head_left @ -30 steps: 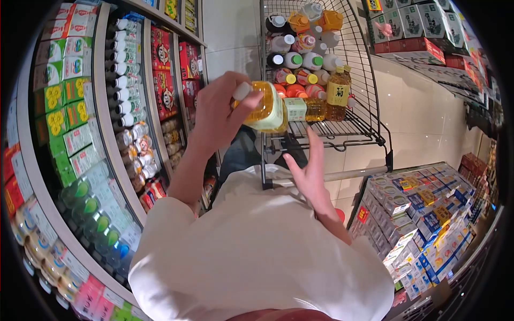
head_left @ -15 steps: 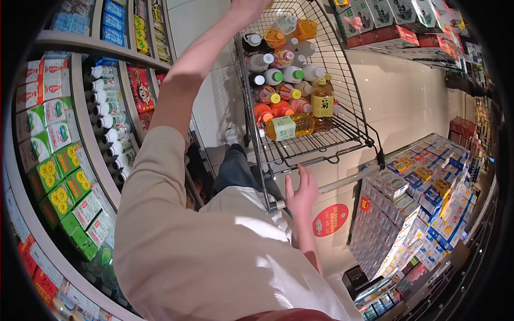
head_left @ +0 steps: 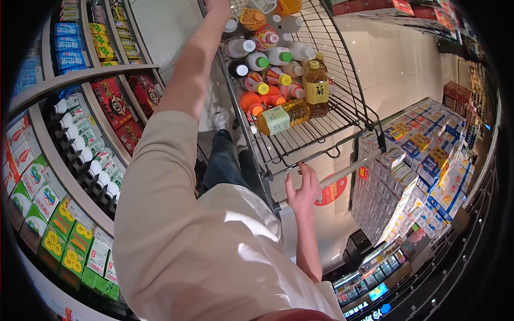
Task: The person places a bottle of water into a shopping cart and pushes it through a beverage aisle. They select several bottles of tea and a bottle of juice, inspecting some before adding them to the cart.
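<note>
A metal wire shopping cart [head_left: 357, 85] stands in front of me, filled with several drink bottles. My right hand [head_left: 304, 190] rests round its grey handle [head_left: 350, 169], thumb and forefinger reaching past the bar. At the top edge of the view, my left hand [head_left: 217, 6] is beside the cart's left rim near its far part; its fingers are mostly cut off. Nearest to me in the basket, a yellow drink bottle with a pale green label [head_left: 278, 120] lies on its side. An amber bottle with a yellow label [head_left: 316, 92] stands upright beside it.
Shelves on the left hold white-capped bottles [head_left: 85, 142], green drink cartons [head_left: 67, 230] and red packs [head_left: 115, 104]. Stacked boxes [head_left: 412, 155] stand on the right. A round red floor sign [head_left: 332, 191] shows under the handle.
My left arm and hand have shifted left in view. The cart and its bottles appear higher and farther left, while my right hand stays at the handle. The shelves have turned in view.
</note>
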The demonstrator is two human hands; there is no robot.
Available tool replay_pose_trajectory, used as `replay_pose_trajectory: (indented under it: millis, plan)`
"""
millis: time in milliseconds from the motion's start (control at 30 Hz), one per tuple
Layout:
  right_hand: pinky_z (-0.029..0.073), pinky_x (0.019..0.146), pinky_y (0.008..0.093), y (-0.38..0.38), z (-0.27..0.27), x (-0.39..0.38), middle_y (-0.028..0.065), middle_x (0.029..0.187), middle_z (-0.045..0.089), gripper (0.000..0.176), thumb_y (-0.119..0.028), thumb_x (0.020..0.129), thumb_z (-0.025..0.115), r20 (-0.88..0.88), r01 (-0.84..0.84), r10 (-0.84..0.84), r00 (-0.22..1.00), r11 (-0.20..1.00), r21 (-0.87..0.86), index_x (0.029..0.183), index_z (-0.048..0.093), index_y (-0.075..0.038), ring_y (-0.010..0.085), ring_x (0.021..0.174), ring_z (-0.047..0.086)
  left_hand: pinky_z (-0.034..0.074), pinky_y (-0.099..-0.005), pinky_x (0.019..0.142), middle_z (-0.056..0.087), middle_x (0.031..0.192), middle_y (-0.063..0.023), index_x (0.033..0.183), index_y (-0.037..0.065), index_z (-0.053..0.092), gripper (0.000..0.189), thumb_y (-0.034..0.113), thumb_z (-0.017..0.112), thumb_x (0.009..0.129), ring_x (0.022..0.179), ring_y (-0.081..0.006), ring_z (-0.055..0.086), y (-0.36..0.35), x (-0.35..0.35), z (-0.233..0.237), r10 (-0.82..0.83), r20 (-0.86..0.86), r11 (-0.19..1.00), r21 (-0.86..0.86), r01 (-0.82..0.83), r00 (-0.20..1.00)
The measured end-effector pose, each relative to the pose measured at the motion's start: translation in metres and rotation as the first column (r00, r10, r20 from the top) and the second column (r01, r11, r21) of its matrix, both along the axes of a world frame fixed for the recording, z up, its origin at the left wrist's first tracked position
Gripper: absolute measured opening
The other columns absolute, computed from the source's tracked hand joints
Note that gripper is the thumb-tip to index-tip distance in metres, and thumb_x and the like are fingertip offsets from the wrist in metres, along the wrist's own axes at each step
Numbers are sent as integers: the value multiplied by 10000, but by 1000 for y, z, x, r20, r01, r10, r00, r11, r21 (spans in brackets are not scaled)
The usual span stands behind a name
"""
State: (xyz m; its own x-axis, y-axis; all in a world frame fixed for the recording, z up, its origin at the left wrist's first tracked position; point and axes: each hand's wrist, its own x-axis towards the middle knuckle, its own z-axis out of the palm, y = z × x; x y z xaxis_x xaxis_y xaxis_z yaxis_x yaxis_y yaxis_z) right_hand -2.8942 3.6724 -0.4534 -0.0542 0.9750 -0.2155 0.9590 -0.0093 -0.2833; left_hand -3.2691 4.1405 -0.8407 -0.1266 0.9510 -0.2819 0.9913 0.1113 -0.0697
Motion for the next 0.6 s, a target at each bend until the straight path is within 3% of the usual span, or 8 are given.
replay_pose_trajectory:
  millis: [100, 200, 233, 333, 400, 467, 533, 600]
  plan:
    - [584, 855, 441, 3, 0, -1, 163, 1200, 761, 479, -196, 907, 825, 13, -38, 37, 999, 998, 48, 1344, 699, -46, 310, 956, 748, 604, -471, 864, 841, 1106, -41, 1147, 173, 829, 240, 245, 652, 1000, 1027, -263, 816, 3, -13, 9, -52, 49, 999, -9, 53, 997]
    - [572, 889, 473, -1, -1, 3, 153, 1157, 762, 469, -257, 929, 821, 31, 0, 1, 1000, 999, -33, 1343, 719, -63, 359, 1016, 731, 618, -434, 819, 845, 1095, -59, 1098, 172, 832, 206, 257, 672, 1000, 1055, -276, 820, -19, -12, 21, -154, -60, 969, 188, 163, 986]
    - [568, 857, 472, 0, -1, 3, 142, 1068, 769, 477, -267, 929, 818, 24, -15, 16, 1000, 1000, -12, 1348, 722, -60, 350, 961, 728, 618, -468, 866, 816, 1214, -145, 1148, 119, 799, 236, 257, 744, 964, 1139, -344, 792, -18, -12, 53, -124, 187, 987, 122, 102, 974]
    - [566, 835, 468, 2, -1, 4, 124, 1014, 772, 487, -274, 922, 819, 4, -23, 23, 1000, 1000, -7, 1347, 722, -57, 340, 914, 725, 627, -442, 898, 767, 1301, -194, 1361, 37, 688, 457, 181, 804, 942, 1181, -338, 768, -74, 25, 190, -111, 307, 936, 353, -5, 945]
    - [568, 820, 467, 4, 0, 3, 114, 1010, 777, 484, -273, 918, 818, -5, -28, 29, 1000, 999, 15, 1339, 725, -55, 331, 902, 730, 591, -524, 810, 771, 1009, -198, 1203, 45, 716, 430, 453, 626, 1098, 935, -442, 741, -108, 44, 188, -238, 516, 919, 394, 18, 823]
    - [569, 809, 466, 4, 3, 2, 110, 1007, 779, 477, -271, 919, 816, -23, -26, 27, 999, 999, 25, 1334, 726, -55, 328, 899, 731, 603, -531, 921, 783, 1124, -199, 1321, 66, 686, 478, 483, 604, 1101, 1093, -431, 744, -182, 83, 254, -257, 745, 966, 197, 166, 615]
    - [570, 799, 464, 5, 3, 2, 116, 1000, 777, 441, -274, 936, 803, -48, -26, 28, 998, 999, 47, 1312, 733, -55, 332, 902, 731, 597, -524, 980, 774, 1209, -228, 1414, 50, 644, 573, 519, 618, 1087, 1128, -426, 745, -243, 119, 265, -239, 754, 894, -74, 441, 612]
    - [569, 796, 463, 2, 2, 5, 118, 982, 772, 426, -277, 943, 799, -60, -48, 53, 997, 996, 79, 1303, 737, -57, 334, 900, 730, 594, -519, 1015, 764, 1239, -262, 1483, 21, 611, 735, 604, 660, 1038, 1145, -447, 745, -287, 153, 239, -327, 665, 804, -177, 567, 672]
